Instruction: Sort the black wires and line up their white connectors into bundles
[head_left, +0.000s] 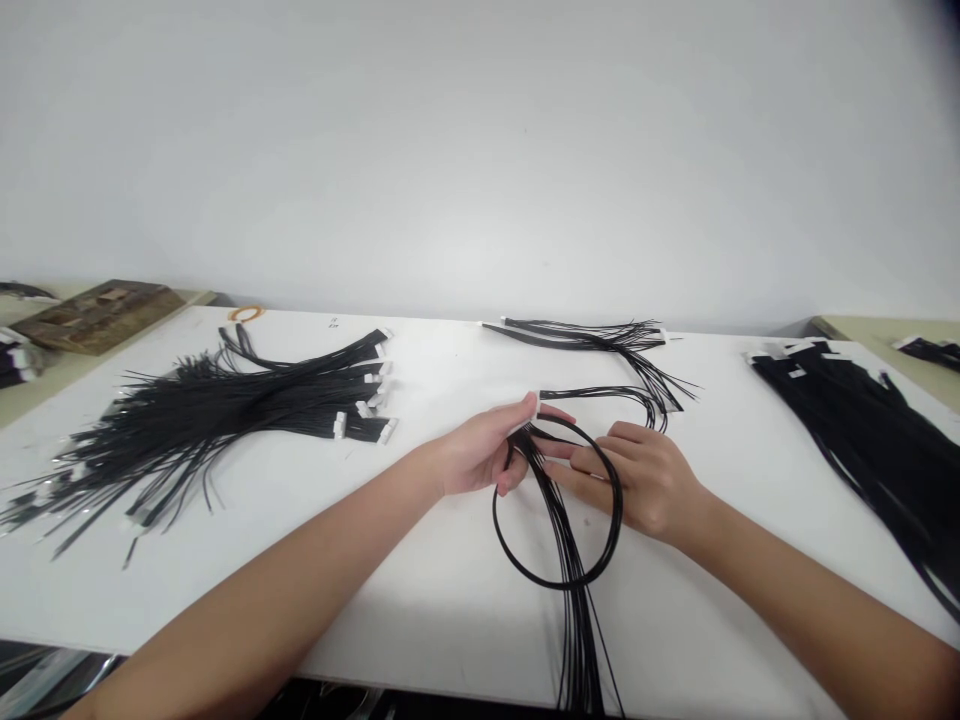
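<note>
Near the middle of the white table, my left hand (484,450) is closed on a white connector (535,403) of a black wire bundle (571,560). Its loose wires hang down past the table's front edge, and some curve into a large loop (618,500). My right hand (637,475) is just right of the connector, its fingers reaching through the loop to the wires by my left hand. Whether those fingertips pinch a wire is hidden. Behind my hands, more black wires (600,392) run right from near the connector.
A large pile of black wire bundles (240,400) with white connectors lies left. Another pile (870,430) lies right, and a small bundle (570,335) at the back. An orange ring (246,313) and a brown board (97,315) are at the back left.
</note>
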